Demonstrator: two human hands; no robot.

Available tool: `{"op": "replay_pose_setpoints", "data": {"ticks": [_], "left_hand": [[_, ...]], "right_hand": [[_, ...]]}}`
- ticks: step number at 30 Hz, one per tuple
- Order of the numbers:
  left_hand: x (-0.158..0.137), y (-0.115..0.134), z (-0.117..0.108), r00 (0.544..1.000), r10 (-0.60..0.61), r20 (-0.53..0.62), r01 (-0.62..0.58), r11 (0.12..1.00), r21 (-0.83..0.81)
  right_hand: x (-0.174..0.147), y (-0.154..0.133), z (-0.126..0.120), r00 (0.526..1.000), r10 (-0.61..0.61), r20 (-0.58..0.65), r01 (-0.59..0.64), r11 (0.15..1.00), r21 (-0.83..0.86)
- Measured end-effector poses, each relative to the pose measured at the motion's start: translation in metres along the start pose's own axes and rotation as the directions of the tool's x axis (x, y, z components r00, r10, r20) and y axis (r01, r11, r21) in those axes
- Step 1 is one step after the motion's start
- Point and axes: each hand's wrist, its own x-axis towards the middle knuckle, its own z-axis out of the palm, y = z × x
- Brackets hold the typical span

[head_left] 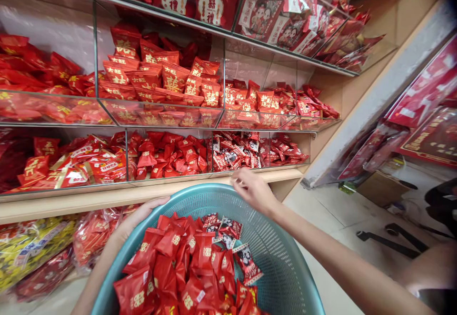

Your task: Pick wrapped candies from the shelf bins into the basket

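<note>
Head view: at the far left, below and outward of the left hand, lies a yellow bag (39,248), with a clear bag of red sweets (94,238) nearer the forearm. The left hand (147,210) hugs the outside of the teal basket (282,253), its fingertips at the far rim; the rest of its grip is hidden. This basket sits between the two forearms, just in front of the wooden shelf edge (85,202). It looks like stiff, thin perforated plastic, light in itself but probably weighted toward the near left by its load; the rolled rim seems the best hold, with a forearm underneath for support.

Inside, nearest the left hand, red packets (171,243) are heaped. Their glossy wrappers suggest small, light, slippery pieces, best pinched by a crimped end. Toward the right hand lie a few patterned packets (247,260), likely just as light. Beyond that hand's fingertips, a clear-fronted compartment holds similar black-and-white packets (232,150); squeezing might crush whatever is inside. The right hand (252,188) is above the far rim, fingers loosely bent and blurred; I cannot tell whether it pinches anything.
</note>
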Motion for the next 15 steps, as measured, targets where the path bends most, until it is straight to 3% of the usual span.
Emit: {"op": "replay_pose_setpoints", "data": {"ticks": [2, 4, 6, 8, 10, 15], "left_hand": [[0.003, -0.007, -0.004, 0.998, 0.057, 0.03, -0.057, 0.998, 0.001], [0.01, -0.015, -0.011, 0.998, 0.043, 0.049, -0.045, 0.999, 0.03], [0.015, -0.02, -0.018, 0.999, 0.044, 0.026, -0.046, 0.995, 0.087], [0.019, -0.022, -0.023, 0.997, 0.072, 0.018, -0.074, 0.985, 0.153], [0.019, -0.021, -0.026, 0.994, 0.107, 0.035, -0.112, 0.975, 0.195], [0.016, -0.025, -0.031, 0.982, 0.165, 0.092, -0.181, 0.959, 0.219]], "right_hand": [[0.017, 0.018, -0.008, 0.953, 0.226, -0.2, -0.214, 0.974, 0.078], [0.032, 0.036, -0.011, 0.854, 0.442, -0.274, -0.4, 0.895, 0.198], [0.043, 0.049, -0.01, 0.737, 0.639, -0.22, -0.538, 0.752, 0.382], [0.051, 0.056, -0.007, 0.649, 0.751, -0.122, -0.599, 0.603, 0.526], [0.056, 0.059, -0.004, 0.612, 0.787, -0.072, -0.613, 0.531, 0.585], [0.063, 0.06, 0.002, 0.593, 0.803, -0.062, -0.6, 0.491, 0.632]]}}
